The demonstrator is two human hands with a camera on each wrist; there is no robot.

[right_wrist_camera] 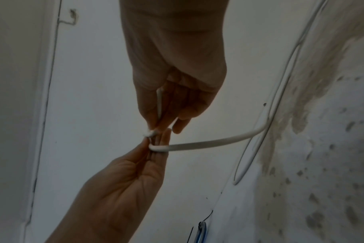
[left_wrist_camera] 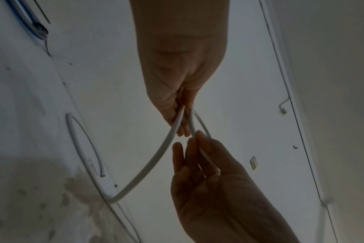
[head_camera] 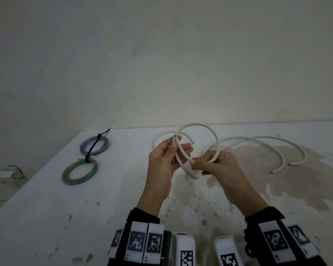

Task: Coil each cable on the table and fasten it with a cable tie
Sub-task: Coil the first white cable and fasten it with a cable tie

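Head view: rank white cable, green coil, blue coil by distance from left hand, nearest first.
From the left hand:
1. White cable: pinched in that hand, and in the right hand.
2. Green coil: on the table to the left, nearer the person.
3. Blue coil: left, farther back toward the wall.

On the stained white table (head_camera: 46, 217), two tied cable coils lie at far left, the blue coil (head_camera: 94, 145) just behind the green coil (head_camera: 79, 171). The loose white cable (head_camera: 258, 143) sprawls at far right, its near loop raised at centre between the left hand (head_camera: 165, 160) and right hand (head_camera: 217, 166).
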